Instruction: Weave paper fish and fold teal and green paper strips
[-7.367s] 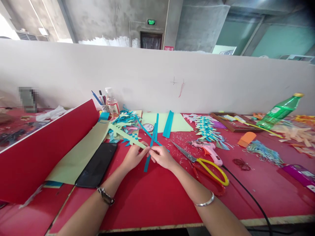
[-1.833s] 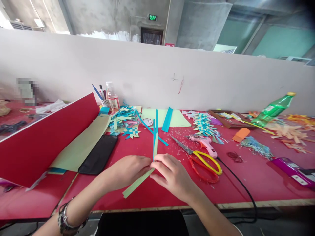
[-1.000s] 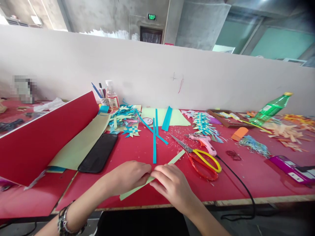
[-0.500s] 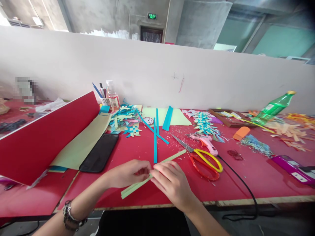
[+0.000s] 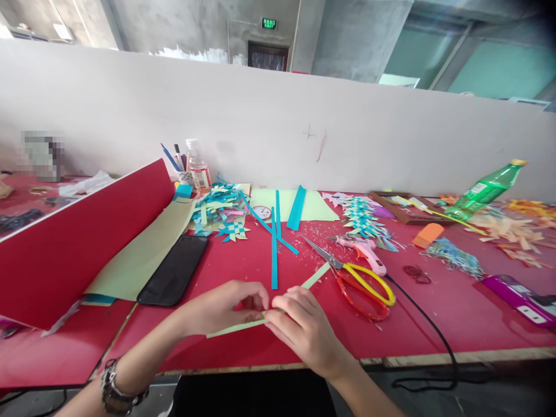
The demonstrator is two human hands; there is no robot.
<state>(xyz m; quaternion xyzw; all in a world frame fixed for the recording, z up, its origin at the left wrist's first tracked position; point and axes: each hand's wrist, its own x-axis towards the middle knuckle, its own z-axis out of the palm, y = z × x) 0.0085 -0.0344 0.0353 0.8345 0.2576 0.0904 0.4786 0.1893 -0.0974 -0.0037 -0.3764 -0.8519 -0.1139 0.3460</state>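
Both of my hands pinch one long pale green paper strip (image 5: pixel 316 276) low over the red table (image 5: pixel 434 324), near its front edge. My left hand (image 5: pixel 226 307) grips the strip's left part, fingers curled closed. My right hand (image 5: pixel 302 327) presses the strip at its middle with thumb and fingers together. The strip's far end points up and right toward the scissors (image 5: pixel 356 281). A blue paper strip (image 5: pixel 274 255) lies flat just beyond my fingers.
A black phone (image 5: pixel 174 278) lies left on green paper, beside a raised red board (image 5: pixel 78 237). Woven blue-green paper pieces (image 5: pixel 221 211), a pink glue gun (image 5: pixel 365 249) with black cable, a green bottle (image 5: pixel 486 191) and a purple box (image 5: pixel 521 301) fill the table.
The blue strip has been left lying on the table. The green strip has turned from near upright to lying low and slanted, and my hands have drawn toward the table's front edge.
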